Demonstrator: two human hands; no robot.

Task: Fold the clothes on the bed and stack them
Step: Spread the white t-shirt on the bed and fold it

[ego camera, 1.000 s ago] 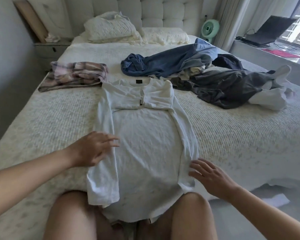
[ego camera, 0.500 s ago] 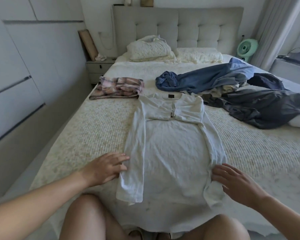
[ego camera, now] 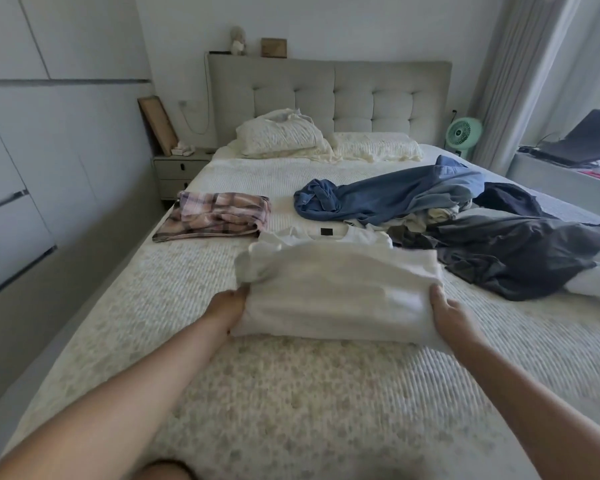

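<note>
Head view | left hand (ego camera: 231, 306) grips white shirt (ego camera: 336, 292) left edge | right hand (ego camera: 445, 311) grips right edge

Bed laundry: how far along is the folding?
Done: one plaid garment lies folded on the bed's left side. In hand: the white shirt, its lower half lifted toward the collar, left hand and right hand each with a grip on a side edge. Left: the blue shirt and dark clothes lie unfolded in a heap; nothing is stacked yet.
</note>
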